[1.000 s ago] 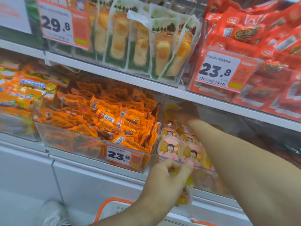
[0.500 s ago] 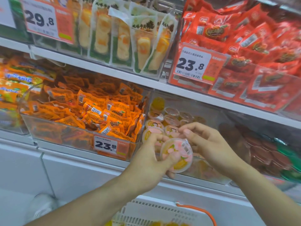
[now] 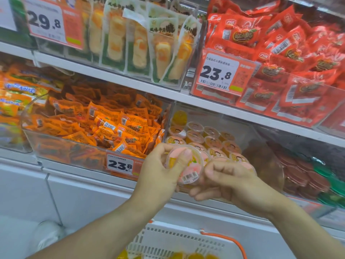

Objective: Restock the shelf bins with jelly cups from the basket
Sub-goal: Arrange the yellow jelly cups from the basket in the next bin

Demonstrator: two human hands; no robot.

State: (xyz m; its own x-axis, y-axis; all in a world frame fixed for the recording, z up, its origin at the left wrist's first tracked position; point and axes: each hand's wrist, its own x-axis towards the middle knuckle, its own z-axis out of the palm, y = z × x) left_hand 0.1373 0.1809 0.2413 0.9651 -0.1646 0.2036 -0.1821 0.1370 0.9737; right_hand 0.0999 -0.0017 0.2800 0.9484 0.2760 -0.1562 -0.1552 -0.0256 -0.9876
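The left hand [image 3: 160, 172] is pinching a jelly cup [image 3: 186, 166] with its thumb laid across the pink lid and its fingers curled behind the rim, so this grip is closed round the cup. The right hand [image 3: 225, 181] is meeting it from the other side, fingers curled under and against the same cup's lower edge near the barcode sticker; its grip looks closed on the cup too, though how firmly cannot be told. The cup is sitting tilted, lid facing the camera, its flat round face turned roughly upright rather than level. Directly behind and slightly above both grips is lying the clear shelf bin [image 3: 248, 128], already holding rows of stocked cups [image 3: 212, 142] with lids up. The move to come is probably turning on this: the bin's open mouth is lying beyond the grips and up, under the white shelf edge [image 3: 233, 111] overhead, so the cup is needing to go forward over the bin's front wall and lie flat. The right hand is the nearer to the free room, which seems to be at the bin's right and rear. To the left of the grips the bin of orange packets [image 3: 104, 131] is standing just beside, with its price tag [image 3: 122, 164] close by the left hand. Below the grips the white basket [image 3: 177, 240] with an orange handle is waiting, more cups showing in it.
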